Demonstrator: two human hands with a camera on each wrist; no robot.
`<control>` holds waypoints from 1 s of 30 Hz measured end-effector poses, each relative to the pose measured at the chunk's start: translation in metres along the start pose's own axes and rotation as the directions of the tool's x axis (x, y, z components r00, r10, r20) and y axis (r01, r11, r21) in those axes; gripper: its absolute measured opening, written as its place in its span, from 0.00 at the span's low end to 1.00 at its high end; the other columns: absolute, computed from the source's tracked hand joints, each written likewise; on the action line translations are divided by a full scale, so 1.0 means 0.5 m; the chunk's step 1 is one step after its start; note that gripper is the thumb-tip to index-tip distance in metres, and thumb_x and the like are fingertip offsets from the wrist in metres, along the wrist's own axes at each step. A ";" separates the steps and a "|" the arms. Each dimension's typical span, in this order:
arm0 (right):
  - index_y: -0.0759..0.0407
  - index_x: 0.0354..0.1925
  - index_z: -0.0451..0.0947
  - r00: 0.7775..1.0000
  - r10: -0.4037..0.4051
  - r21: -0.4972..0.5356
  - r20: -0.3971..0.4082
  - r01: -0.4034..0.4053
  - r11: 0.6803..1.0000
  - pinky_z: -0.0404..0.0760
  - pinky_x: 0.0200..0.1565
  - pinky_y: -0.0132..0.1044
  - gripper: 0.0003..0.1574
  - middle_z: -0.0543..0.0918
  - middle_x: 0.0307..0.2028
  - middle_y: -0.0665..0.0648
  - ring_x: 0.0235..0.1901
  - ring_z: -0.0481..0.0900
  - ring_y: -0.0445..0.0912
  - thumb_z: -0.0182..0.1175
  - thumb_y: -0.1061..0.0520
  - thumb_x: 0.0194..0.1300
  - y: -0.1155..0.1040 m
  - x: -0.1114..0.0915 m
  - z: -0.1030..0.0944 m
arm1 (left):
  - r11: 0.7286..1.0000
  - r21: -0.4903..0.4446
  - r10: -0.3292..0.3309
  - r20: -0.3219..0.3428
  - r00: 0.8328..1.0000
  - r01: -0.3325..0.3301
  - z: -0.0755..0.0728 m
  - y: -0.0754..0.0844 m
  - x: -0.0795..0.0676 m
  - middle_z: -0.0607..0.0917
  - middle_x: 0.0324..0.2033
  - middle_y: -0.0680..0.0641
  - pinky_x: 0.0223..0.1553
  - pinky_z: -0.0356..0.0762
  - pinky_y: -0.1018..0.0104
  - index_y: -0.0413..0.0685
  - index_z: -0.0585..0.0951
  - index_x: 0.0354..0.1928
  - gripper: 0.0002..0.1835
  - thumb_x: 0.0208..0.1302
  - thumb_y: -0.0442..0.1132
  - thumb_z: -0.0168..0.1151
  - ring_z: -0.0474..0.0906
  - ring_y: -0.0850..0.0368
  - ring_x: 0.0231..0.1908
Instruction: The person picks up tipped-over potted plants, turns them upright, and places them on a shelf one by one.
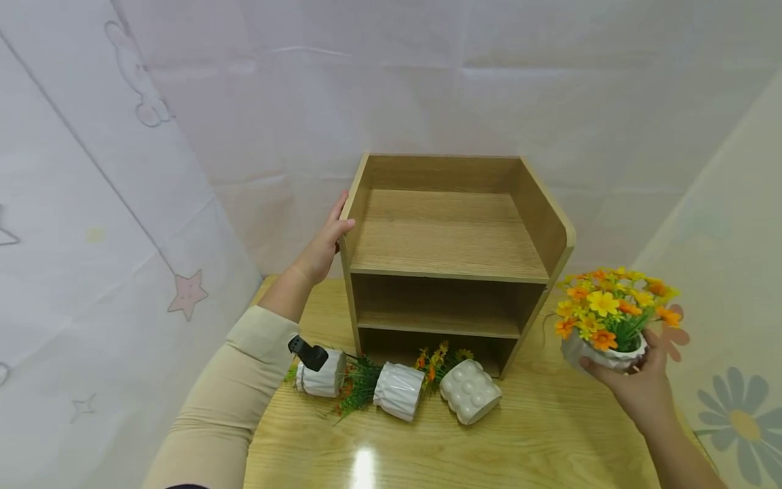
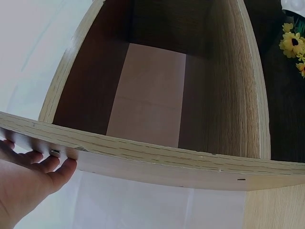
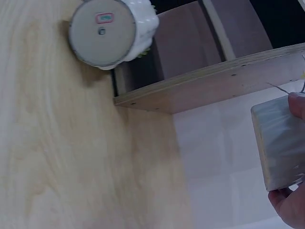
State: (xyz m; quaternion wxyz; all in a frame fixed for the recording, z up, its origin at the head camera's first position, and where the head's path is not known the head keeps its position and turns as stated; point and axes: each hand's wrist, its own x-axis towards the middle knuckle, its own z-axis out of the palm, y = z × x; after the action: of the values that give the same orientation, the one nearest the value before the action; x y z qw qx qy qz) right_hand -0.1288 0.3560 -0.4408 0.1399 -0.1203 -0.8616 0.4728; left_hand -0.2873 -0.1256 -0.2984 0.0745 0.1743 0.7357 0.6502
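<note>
My left hand (image 1: 322,248) rests against the outer left side of a wooden shelf unit (image 1: 434,231). Its fingertips touch the side panel in the left wrist view, and the thumb lies at the panel's edge. On the right, my right hand (image 1: 647,387) grips a white flowerpot (image 1: 601,352) of yellow and orange artificial flowers (image 1: 611,305), held upright to the right of the unit. The right wrist view shows only part of this pot (image 3: 281,143) and some fingers.
In front of the unit, two white ribbed flowerpots (image 1: 322,373) and a bubbled white flowerpot (image 1: 470,392) lie on their sides, greenery and flowers toward the shelf. They lie on a wooden table (image 1: 489,455). Printed cloth (image 1: 397,88) hangs behind and at both sides.
</note>
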 end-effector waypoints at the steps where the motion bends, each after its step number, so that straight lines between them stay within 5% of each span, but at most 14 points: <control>1: 0.41 0.76 0.31 1.000 0.006 -0.005 0.003 -0.006 1.000 0.70 0.36 0.16 0.66 0.57 0.66 0.48 0.46 0.60 0.24 0.68 0.55 0.60 -0.008 0.005 -0.005 | 1.000 0.002 0.002 0.001 1.000 -0.002 0.000 0.000 0.000 0.33 0.78 0.55 0.72 0.33 0.38 0.74 0.35 0.77 0.40 0.68 0.49 0.38 0.32 0.51 0.77; 3: 0.41 0.77 0.33 1.000 -0.008 -0.014 0.009 0.008 1.000 0.71 0.36 0.16 0.65 0.58 0.66 0.49 0.46 0.61 0.24 0.69 0.54 0.60 -0.021 0.015 -0.016 | 1.000 0.004 0.002 0.000 1.000 -0.002 0.001 0.000 0.000 0.33 0.78 0.55 0.72 0.32 0.38 0.74 0.35 0.77 0.40 0.68 0.49 0.38 0.31 0.51 0.77; 8: 0.37 0.76 0.35 0.997 -0.076 0.023 0.024 0.075 0.997 0.74 0.36 0.18 0.64 0.58 0.59 0.34 0.47 0.63 0.26 0.68 0.58 0.60 -0.050 0.039 -0.041 | 1.000 -0.002 0.007 -0.001 1.000 -0.007 0.003 0.000 0.001 0.33 0.78 0.55 0.73 0.34 0.39 0.73 0.35 0.77 0.40 0.67 0.49 0.39 0.33 0.51 0.77; 14: 0.45 0.76 0.22 0.999 0.002 -0.012 0.054 -0.002 1.000 0.74 0.35 0.17 0.69 0.57 0.65 0.52 0.45 0.61 0.24 0.66 0.52 0.62 -0.085 0.064 -0.065 | 1.000 -0.021 0.012 0.000 1.000 -0.012 0.005 0.002 -0.001 0.33 0.78 0.54 0.73 0.36 0.40 0.71 0.35 0.78 0.41 0.67 0.50 0.39 0.35 0.50 0.76; 20: 0.46 0.76 0.21 0.996 -0.038 0.026 0.076 0.037 0.999 0.74 0.35 0.18 0.68 0.55 0.49 0.29 0.43 0.63 0.24 0.65 0.55 0.64 -0.121 0.087 -0.086 | 1.000 -0.022 0.017 0.003 1.000 -0.017 0.005 0.000 0.002 0.32 0.78 0.54 0.73 0.34 0.39 0.69 0.35 0.78 0.41 0.67 0.50 0.40 0.32 0.51 0.76; 30: 0.44 0.75 0.25 0.995 -0.069 0.105 0.066 0.062 0.993 0.70 0.39 0.12 0.65 0.56 0.51 0.29 0.48 0.63 0.25 0.65 0.57 0.63 -0.198 0.132 -0.107 | 1.000 -0.020 0.012 0.021 1.000 -0.012 -0.004 -0.003 0.001 0.32 0.78 0.53 0.73 0.38 0.40 0.68 0.33 0.78 0.42 0.67 0.50 0.39 0.36 0.48 0.76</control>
State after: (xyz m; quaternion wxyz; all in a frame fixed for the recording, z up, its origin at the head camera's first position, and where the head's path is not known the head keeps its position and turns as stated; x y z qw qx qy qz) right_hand -0.1790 0.3685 -0.3211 0.1315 -0.0682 -0.8440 0.5154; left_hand -0.2886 -0.1273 -0.2994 0.0799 0.1848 0.7273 0.6561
